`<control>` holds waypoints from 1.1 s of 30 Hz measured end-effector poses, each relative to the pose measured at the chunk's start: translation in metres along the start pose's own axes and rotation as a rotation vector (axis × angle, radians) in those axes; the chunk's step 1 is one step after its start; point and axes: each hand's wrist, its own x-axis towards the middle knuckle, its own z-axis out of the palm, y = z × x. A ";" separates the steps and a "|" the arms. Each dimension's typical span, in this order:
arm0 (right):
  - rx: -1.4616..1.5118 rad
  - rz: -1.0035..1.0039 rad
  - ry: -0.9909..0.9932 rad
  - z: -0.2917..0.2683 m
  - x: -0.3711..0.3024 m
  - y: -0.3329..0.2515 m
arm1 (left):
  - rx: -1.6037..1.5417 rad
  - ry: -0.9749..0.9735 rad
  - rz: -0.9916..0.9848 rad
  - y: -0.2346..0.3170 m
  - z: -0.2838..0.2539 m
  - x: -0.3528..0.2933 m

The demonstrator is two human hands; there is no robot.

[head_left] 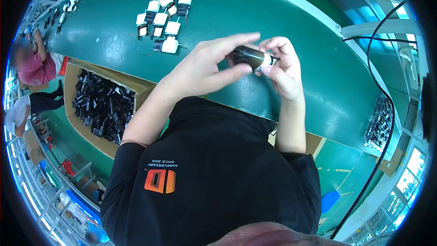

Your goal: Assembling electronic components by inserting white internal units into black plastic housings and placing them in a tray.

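In front of my chest, above the green table, a dark, shiny cylindrical part [248,57] with a pale band at one end lies tilted between my hands. My right hand [286,66] pinches the banded end between thumb and fingers. Around the dark end is my left hand [207,64], its fingers stretched out and its thumb apart from them. The thumb tip overlaps the part's lower edge; whether it presses on it is unclear. The left fingers are slightly blurred, and the part's far left end is partly hidden by that hand.
Several white-and-black motor-like units [166,18] with thin wires stand on the green table [114,14]. A cardboard box [86,125] full of black parts is at my left. At the right edge sits a batch of small metallic parts [380,121]. A black cable [387,93] hangs nearby. Other people are at far left.
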 end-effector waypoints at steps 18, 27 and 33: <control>1.124 0.040 -0.053 0.019 0.000 0.067 | 0.076 0.276 0.527 0.010 0.033 0.026; 0.976 -0.093 -0.150 0.017 0.008 0.063 | 0.097 0.252 0.496 0.013 0.036 0.023; 0.937 -0.135 -0.156 0.014 0.007 0.067 | 0.097 0.240 0.467 0.014 0.036 0.021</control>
